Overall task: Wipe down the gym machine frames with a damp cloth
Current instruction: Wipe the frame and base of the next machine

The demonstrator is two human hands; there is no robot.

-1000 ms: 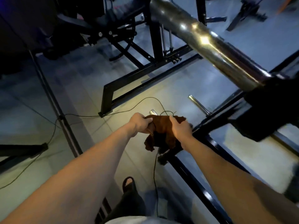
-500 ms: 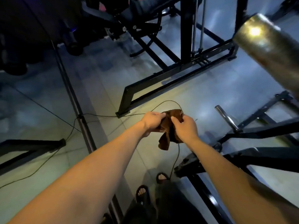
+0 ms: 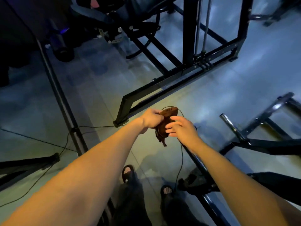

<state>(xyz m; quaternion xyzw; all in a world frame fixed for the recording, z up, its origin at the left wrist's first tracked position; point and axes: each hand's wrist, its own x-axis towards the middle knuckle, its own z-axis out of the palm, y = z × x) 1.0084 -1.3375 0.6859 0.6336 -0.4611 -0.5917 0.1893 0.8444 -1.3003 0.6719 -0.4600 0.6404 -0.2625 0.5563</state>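
Item one: brown cloth (image 3: 166, 126), bunched, hanging at frame centre above the floor (image 3: 211, 98). My left hand (image 3: 151, 119) grips its upper edge, fingers curled. My right hand (image 3: 182, 128), at the cloth's 3 o'clock, has fingers spread, tips touching the fabric. Item two: black machine frame (image 3: 162, 88) at 12 o'clock. Item three: thin cable (image 3: 180, 157) trailing towards 6 o'clock.

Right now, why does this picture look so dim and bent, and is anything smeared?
Head view: dim bluish room light, with a warm yellowish pool on the floor by the hands. The wide lens bows the black machine frame. The right hand is a little smeared by motion; the brown cloth in the left hand stays readable.
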